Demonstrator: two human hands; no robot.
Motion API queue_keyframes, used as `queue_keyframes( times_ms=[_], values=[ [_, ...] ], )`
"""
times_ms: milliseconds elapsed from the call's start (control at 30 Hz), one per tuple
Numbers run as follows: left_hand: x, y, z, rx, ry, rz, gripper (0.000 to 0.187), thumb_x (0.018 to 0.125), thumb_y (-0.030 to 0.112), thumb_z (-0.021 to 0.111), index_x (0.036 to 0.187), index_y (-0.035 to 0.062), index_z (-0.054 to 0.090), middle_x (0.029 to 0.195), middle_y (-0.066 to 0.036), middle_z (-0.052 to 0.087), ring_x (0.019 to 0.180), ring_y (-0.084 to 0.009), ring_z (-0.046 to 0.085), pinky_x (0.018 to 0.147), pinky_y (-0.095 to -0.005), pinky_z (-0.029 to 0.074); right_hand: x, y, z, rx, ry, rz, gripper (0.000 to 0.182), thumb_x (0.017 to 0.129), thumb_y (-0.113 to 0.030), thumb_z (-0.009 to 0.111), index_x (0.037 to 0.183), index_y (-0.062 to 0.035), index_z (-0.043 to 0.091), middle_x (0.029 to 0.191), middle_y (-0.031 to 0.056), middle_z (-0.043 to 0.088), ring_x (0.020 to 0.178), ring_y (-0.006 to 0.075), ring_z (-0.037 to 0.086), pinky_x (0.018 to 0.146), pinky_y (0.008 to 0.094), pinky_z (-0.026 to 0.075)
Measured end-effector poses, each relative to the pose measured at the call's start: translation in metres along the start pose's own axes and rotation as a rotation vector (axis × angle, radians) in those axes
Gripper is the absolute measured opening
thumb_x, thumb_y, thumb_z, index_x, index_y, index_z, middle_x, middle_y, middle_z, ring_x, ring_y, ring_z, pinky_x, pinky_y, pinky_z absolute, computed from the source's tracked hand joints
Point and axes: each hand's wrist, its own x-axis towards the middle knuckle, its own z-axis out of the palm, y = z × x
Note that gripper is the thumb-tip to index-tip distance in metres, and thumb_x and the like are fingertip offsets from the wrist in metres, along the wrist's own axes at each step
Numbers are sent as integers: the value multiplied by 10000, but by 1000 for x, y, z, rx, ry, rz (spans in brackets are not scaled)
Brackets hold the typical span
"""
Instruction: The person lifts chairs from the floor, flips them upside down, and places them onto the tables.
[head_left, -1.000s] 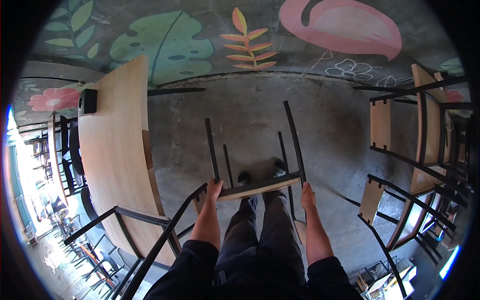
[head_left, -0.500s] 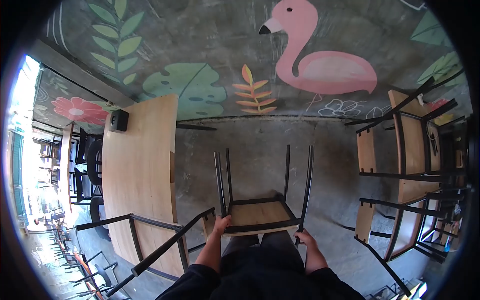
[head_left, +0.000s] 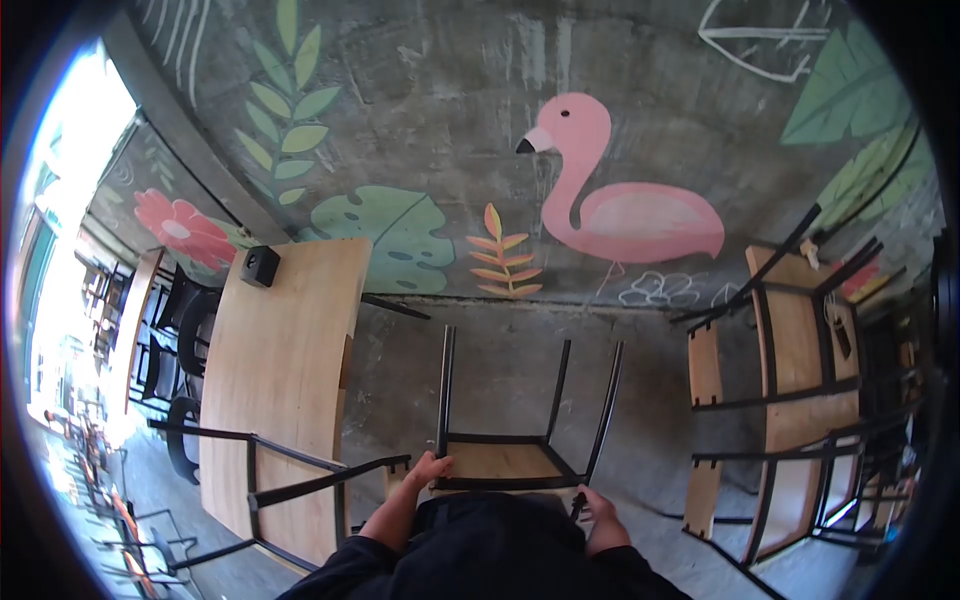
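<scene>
In front of my body is a chair (head_left: 503, 461) with a black metal frame, its legs pointing away from me and up, and the wooden seat's underside showing. My left hand (head_left: 430, 468) is closed on the frame's left side, near the base of a leg. On the right side, my right hand (head_left: 598, 505) is wrapped around a dark bar of the same chair. The near end of the chair is hidden behind my dark top.
Left stands a long wooden table (head_left: 285, 330) bearing a black box (head_left: 260, 266) and an upturned chair (head_left: 290, 480). To the right, more upturned chairs (head_left: 704, 365) rest on a wooden table (head_left: 800, 425). A concrete wall (head_left: 420, 130) painted with a flamingo rises ahead.
My view has tilted upward, so more wall shows. The chair and both hands appear lower in view and the chair's legs look slightly turned. Both hands keep their hold.
</scene>
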Motion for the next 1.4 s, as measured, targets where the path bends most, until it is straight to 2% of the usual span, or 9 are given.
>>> queue_keyframes(
  times_ms=[167, 267, 400, 500, 533, 667, 867, 1133, 1400],
  values=[
    [-10, 11, 18, 33, -44, 22, 319, 897, 134, 598, 596, 43, 545, 559, -44, 541, 527, -139, 545, 558, -309, 470, 62, -44, 1, 273, 150, -466, 566, 823, -520, 671, 1194, -95, 620, 987, 67, 651, 825, 224, 620, 804, 381, 536],
    [-21, 2, -2, -15, 68, 22, 322, 892, 133, 594, 585, 42, 559, 558, -52, 557, 533, -147, 555, 543, -309, 451, 39, -64, 1, 166, -59, -536, 511, 868, -507, 648, 1133, -70, 647, 806, 34, 658, 783, 196, 628, 734, 343, 503],
    [-42, 3, -27, 63, 114, -39, 296, 878, 135, 581, 605, 20, 588, 561, -65, 572, 562, -172, 588, 607, -308, 480, 46, -65, -4, -133, 105, -705, 551, 879, -531, 639, 1114, -35, 684, 853, 109, 696, 859, 215, 665, 745, 337, 485],
    [-52, 13, -25, 36, 121, 29, 303, 879, 138, 579, 603, 13, 590, 563, -78, 584, 544, -194, 599, 596, -316, 482, 52, -70, 19, -40, 341, -780, 707, 857, -567, 649, 1187, 58, 661, 1040, 231, 714, 1094, 313, 641, 958, 386, 465],
    [-48, 9, -24, -15, 147, 33, 302, 878, 128, 583, 599, 14, 584, 567, -79, 589, 544, -194, 600, 583, -320, 474, 17, -81, 23, -27, 395, -916, 626, 867, -529, 662, 1094, 54, 690, 940, 205, 725, 955, 294, 686, 858, 369, 512],
    [-58, 6, -23, 3, 173, 84, 251, 894, 133, 618, 674, 10, 606, 609, -82, 617, 561, -196, 613, 590, -334, 479, -13, -91, 6, 168, -51, -919, 348, 908, -337, 646, 905, 9, 683, 638, 115, 651, 578, 194, 654, 562, 330, 513],
    [-54, 6, -1, -144, 340, 279, 133, 932, 152, 681, 987, 40, 633, 610, 24, 530, 580, -89, 526, 581, -264, 431, -60, -102, -14, 427, -300, -738, 248, 855, -229, 640, 775, 6, 654, 545, 88, 565, 451, 215, 585, 454, 363, 462],
    [-82, 78, -10, -294, 96, 336, 265, 986, 282, 580, 937, 25, 627, 550, -21, 524, 459, -106, 507, 484, -257, 438, -156, -164, -41, 260, -526, -767, 352, 897, -399, 550, 859, -51, 590, 654, 182, 648, 461, 249, 579, 460, 336, 450],
    [-93, 220, -37, -352, 165, 344, 258, 958, 278, 614, 854, 46, 565, 630, -47, 562, 510, -142, 548, 481, -291, 436, -251, -235, -34, 351, -729, -1185, 339, 901, -393, 586, 875, -64, 509, 585, 144, 594, 366, 211, 509, 349, 293, 378]
  ],
)
